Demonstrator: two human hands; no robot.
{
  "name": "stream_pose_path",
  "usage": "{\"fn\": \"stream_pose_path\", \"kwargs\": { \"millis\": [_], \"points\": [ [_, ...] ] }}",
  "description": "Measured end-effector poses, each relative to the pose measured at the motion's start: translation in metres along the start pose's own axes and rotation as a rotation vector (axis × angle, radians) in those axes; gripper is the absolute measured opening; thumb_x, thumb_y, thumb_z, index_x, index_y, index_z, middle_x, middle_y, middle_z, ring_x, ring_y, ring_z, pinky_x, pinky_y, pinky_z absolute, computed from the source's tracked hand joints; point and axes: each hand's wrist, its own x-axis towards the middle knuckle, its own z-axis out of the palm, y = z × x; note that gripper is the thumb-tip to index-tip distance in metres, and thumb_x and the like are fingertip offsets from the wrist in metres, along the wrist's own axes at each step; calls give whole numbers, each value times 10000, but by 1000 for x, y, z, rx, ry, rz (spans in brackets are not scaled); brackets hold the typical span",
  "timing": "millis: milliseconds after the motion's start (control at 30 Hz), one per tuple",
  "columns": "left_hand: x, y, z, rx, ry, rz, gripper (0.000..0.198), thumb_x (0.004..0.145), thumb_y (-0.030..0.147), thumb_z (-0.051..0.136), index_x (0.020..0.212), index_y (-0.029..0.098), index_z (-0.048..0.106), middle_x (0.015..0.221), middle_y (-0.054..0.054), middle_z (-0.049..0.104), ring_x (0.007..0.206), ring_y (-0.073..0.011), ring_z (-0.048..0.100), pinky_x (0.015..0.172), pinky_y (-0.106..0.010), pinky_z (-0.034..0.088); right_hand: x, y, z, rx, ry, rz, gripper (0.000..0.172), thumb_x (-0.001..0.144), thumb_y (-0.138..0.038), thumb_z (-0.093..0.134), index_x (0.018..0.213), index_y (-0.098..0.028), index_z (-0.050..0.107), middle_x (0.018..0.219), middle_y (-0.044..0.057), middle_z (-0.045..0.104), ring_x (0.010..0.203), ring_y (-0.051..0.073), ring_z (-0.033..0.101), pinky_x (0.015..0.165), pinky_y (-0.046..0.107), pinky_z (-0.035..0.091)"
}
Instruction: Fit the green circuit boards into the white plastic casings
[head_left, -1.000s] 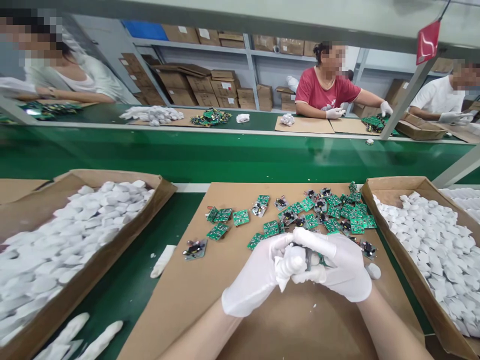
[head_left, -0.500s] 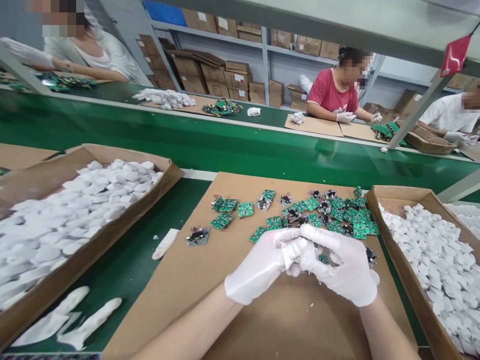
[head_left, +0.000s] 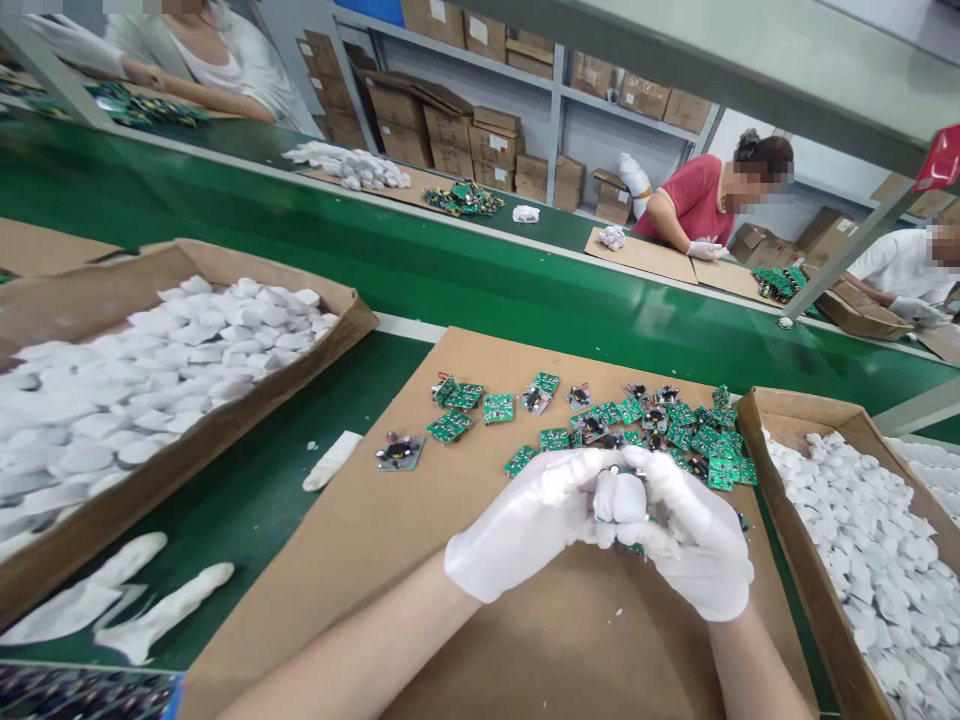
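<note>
My left hand (head_left: 551,500), in a white glove, has its fingers closed on one side of a small white rounded piece (head_left: 619,497). From the other side my right hand (head_left: 694,530), gloved as well, grips the same piece with bent fingers. A bit of green circuit board (head_left: 632,548) shows below the white piece, between the hands; how the two are joined is hidden by the fingers. Just beyond the hands, several small green circuit boards (head_left: 553,440) lie scattered on a brown cardboard sheet (head_left: 360,590).
At the left stands a cardboard tray (head_left: 300,395) full of white pieces; another tray (head_left: 795,560) of them is at the right. White finger-shaped cloth scraps (head_left: 161,610) lie on the green belt. Beyond a green barrier (head_left: 525,290), co-workers (head_left: 690,200) sit with boards and white pieces.
My fingers have shifted around the white piece, so more of its face shows between them. The camera view has tilted slightly. The co-worker in red leans further forward and right.
</note>
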Motion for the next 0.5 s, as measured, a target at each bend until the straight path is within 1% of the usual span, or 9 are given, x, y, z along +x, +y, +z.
{"fn": "stream_pose_path", "kwargs": {
  "millis": [67, 133, 233, 333, 367, 433, 500],
  "points": [
    [1, 1, 1, -88, -32, -17, 306, 751, 448, 691, 754, 142, 689, 623, -8, 506, 604, -139, 460, 548, -280, 320, 2, -2, -2, -54, 41, -81, 566, 941, -257, 584, 1463, -368, 397, 1048, 73, 670, 882, 227, 664, 742, 415, 593],
    [1, 1, 0, -144, -50, -44, 268, 751, 405, 678, 776, 138, 693, 658, -24, 526, 636, -150, 475, 555, -281, 323, 7, -6, -6, -99, 30, -142, 559, 964, -265, 544, 1481, -368, 361, 1173, 95, 617, 968, 226, 649, 803, 422, 582],
    [3, -1, -2, -141, -56, -48, 233, 764, 344, 655, 679, 128, 660, 659, -32, 530, 630, -148, 480, 559, -283, 324, 15, -12, -10, -157, -85, -173, 483, 1007, -299, 435, 1478, -374, 361, 1178, 90, 570, 939, 201, 648, 828, 413, 577],
    [3, -3, -4, -104, -34, -40, 228, 735, 321, 673, 635, 118, 645, 638, -31, 533, 604, -141, 478, 569, -287, 339, 18, -16, -13, -247, -162, -169, 425, 1014, -311, 376, 1434, -348, 430, 1150, 99, 560, 1015, 235, 613, 861, 439, 565],
    [3, -4, -4, -82, -31, -45, 217, 723, 320, 681, 660, 113, 658, 641, -34, 544, 600, -140, 478, 572, -286, 343, 17, -16, -13, -265, -170, -161, 413, 1007, -303, 381, 1413, -334, 451, 1134, 103, 560, 1047, 250, 596, 870, 448, 561],
    [3, -3, -3, -34, -36, -64, 219, 704, 324, 695, 717, 106, 676, 658, -41, 565, 601, -137, 480, 575, -282, 348, 15, -15, -12, -229, -157, -156, 396, 995, -275, 399, 1382, -322, 465, 1124, 105, 548, 1052, 254, 588, 860, 453, 567],
    [2, 1, -1, 18, -42, -66, 241, 722, 354, 686, 682, 118, 653, 653, -38, 565, 603, -137, 482, 575, -280, 350, 10, -12, -8, -137, -150, -133, 402, 992, -262, 410, 1387, -337, 428, 1148, 100, 525, 996, 231, 614, 841, 456, 578]
  ]
}}
